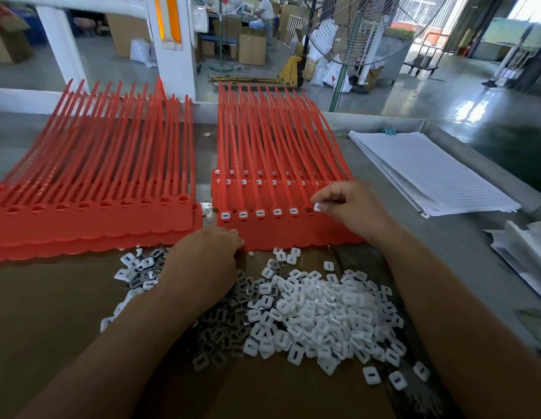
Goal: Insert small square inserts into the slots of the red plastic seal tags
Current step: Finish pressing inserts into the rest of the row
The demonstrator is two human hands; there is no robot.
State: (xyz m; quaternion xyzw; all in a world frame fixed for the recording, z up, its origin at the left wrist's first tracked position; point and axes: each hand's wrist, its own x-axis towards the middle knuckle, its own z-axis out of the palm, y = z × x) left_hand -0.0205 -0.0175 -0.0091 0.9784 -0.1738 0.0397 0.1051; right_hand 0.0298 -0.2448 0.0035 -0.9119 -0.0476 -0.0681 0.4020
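Note:
Two stacks of red seal tags lie on the bench: the left stack (pixel 90 219) has empty slots, while the right stack (pixel 281 228) has several white inserts seated along its front row. My right hand (pixel 350 207) pinches one white square insert (pixel 317 207) over a slot at the right end of that row. My left hand (pixel 208 255) rests on the near edge of the right stack, fingers curled down, with its fingertips hidden. A big pile of loose white inserts (pixel 317 313) lies on brown cardboard between my forearms.
A stack of lined white paper sheets (pixel 429 170) lies to the right, with more papers (pixel 523 252) at the far right edge. Dark metal clips (pixel 226 325) are mixed into the pile. A standing fan (pixel 360 28) and a pallet jack (pixel 290 71) are beyond the bench.

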